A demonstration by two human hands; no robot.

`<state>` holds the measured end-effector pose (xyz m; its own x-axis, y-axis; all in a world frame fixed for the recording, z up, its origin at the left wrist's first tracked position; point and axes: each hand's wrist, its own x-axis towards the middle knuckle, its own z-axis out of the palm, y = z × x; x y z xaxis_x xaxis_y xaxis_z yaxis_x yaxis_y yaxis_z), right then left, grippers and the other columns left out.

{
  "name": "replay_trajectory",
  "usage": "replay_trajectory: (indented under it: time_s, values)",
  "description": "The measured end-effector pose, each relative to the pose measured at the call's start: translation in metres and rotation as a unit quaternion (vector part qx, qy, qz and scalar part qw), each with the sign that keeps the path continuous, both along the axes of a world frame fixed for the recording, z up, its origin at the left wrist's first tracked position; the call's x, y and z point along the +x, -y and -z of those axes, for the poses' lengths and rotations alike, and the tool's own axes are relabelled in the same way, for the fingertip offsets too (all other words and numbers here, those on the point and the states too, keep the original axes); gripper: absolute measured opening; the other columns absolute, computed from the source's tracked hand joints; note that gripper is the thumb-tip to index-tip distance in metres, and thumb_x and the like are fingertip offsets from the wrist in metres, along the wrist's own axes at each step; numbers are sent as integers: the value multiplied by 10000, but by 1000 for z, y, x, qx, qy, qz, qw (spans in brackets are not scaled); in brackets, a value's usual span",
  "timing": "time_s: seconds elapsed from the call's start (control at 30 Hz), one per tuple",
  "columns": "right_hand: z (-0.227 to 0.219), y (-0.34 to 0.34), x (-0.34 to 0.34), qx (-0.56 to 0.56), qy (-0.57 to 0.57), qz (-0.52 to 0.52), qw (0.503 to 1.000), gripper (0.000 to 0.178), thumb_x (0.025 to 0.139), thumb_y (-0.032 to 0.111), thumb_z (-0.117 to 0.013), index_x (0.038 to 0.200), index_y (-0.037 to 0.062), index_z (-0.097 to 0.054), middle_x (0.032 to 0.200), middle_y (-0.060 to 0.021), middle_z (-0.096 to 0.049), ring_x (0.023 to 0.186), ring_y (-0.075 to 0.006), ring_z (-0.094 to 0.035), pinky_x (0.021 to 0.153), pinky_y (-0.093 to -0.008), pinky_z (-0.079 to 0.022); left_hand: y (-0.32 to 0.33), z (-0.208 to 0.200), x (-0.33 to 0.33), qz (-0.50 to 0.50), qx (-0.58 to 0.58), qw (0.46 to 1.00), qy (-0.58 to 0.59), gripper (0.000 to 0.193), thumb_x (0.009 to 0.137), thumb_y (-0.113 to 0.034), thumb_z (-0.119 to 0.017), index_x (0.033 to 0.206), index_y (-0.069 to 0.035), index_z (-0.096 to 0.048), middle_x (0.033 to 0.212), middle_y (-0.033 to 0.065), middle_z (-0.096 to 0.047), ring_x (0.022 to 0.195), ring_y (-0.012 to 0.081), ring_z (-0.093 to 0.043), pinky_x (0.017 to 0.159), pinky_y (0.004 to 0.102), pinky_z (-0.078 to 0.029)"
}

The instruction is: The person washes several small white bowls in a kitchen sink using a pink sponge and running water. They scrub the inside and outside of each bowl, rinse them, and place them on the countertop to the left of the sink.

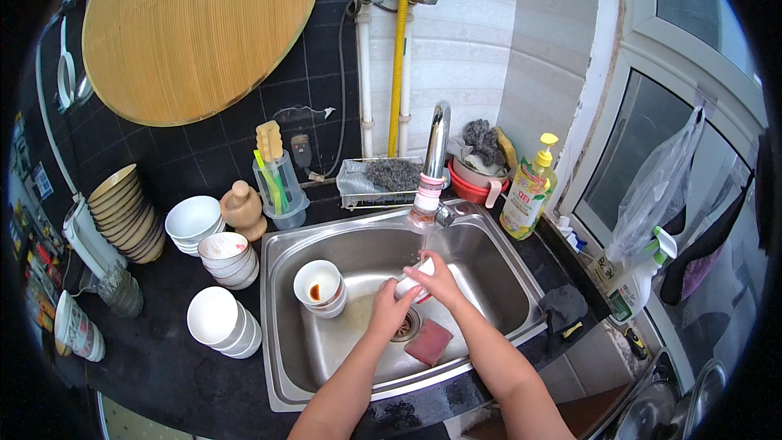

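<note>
Over the steel sink (275,342), beneath the tap (437,143), I hold a small white bowl (414,280) with both hands. Water runs from the spout down toward it. My left hand (388,310) grips the near left side, while my right hand (441,280) closes round the right side; the bowl is partly hidden by fingers. A reddish sponge (429,342) lies beside the drain (409,325), below my hands. In the sink's left part sits a short stack of white bowls (330,308), the top one with brown liquid inside.
Left of the sink stand white bowl stacks (213,318), patterned bowls (230,257), brown bowls (130,216) and a wooden mortar (243,205). Behind are a wire rack with scourers (391,175) and a red basin (472,190). A yellow-capped soap bottle (528,195) and grey cloth (563,307) stay right.
</note>
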<state>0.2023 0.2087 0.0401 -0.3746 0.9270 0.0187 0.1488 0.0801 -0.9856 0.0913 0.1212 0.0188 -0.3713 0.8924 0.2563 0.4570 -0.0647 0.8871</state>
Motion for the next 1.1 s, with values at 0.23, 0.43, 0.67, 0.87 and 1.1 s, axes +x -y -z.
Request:
replay_trajectory:
  time_s: [0.23,0.43,0.67,0.87,1.1]
  values:
    - [37,-33,18,-255,6,-16,967,445,719,69,-470,1162,29,-471,995,-120,-560,886,-200,-559,746,-302,-459,9,-14,3,47,51,971,-227,428,682,-345,-676,864,13,-529,928,155,-505,865,325,-443,750,386,-392]
    - [39,-23,4,-9,-68,47,997,562,667,-107,-410,1215,16,-427,1100,-125,-529,1024,-219,-500,863,-270,-386,-11,13,6,-130,73,984,102,645,702,-342,-682,1117,21,-348,1144,230,-369,1143,313,-322,898,336,-343]
    - [12,1,4,25,69,-47,996,440,707,55,-591,1124,-34,-482,1004,-144,-572,913,-227,-561,799,-309,-444,-4,-3,1,21,-92,898,430,521,737,-29,-445,1175,-7,-165,1078,231,-419,664,272,-602,475,353,-551]
    - [29,-10,1,155,340,120,920,483,699,462,-606,832,-2,-609,712,-161,-625,658,-250,-629,551,-357,-495,-4,-2,9,-7,-43,933,358,569,714,29,-449,1202,6,-157,1112,229,-395,821,290,-570,538,321,-547]
    - [53,-12,2,-11,262,-88,961,618,642,549,-630,853,-31,-616,833,-189,-627,777,-281,-620,684,-370,-467,-9,20,11,-92,79,983,139,605,699,28,-466,1242,30,-198,1198,249,-351,1079,339,-445,935,372,-334]
